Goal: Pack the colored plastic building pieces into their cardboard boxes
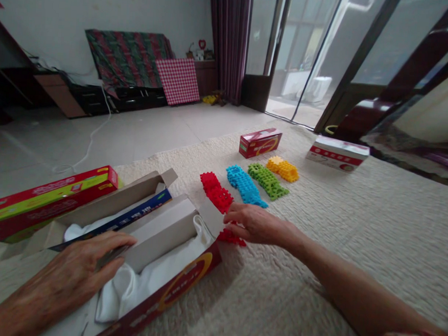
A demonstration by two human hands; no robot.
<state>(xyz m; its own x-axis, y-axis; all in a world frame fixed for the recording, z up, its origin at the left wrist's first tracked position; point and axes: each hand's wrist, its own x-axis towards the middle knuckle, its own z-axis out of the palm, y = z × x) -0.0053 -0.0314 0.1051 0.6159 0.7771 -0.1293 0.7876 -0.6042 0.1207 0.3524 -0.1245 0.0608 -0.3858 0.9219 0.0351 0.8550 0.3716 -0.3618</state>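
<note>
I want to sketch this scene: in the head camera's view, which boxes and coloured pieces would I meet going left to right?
Red-and-yellow box → red pieces → blue piece → green piece → yellow piece → white-and-red box.

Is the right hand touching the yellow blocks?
Apart: the head view shows cream mat between the right hand and the yellow blocks, which lie farther off.

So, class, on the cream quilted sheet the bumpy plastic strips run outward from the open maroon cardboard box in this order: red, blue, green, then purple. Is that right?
Not quite: the last is a yellow-orange bumpy plastic strip, not purple, as the head view shows. The red strip nearest the open maroon box, then the blue strip and green strip, are right.
</note>
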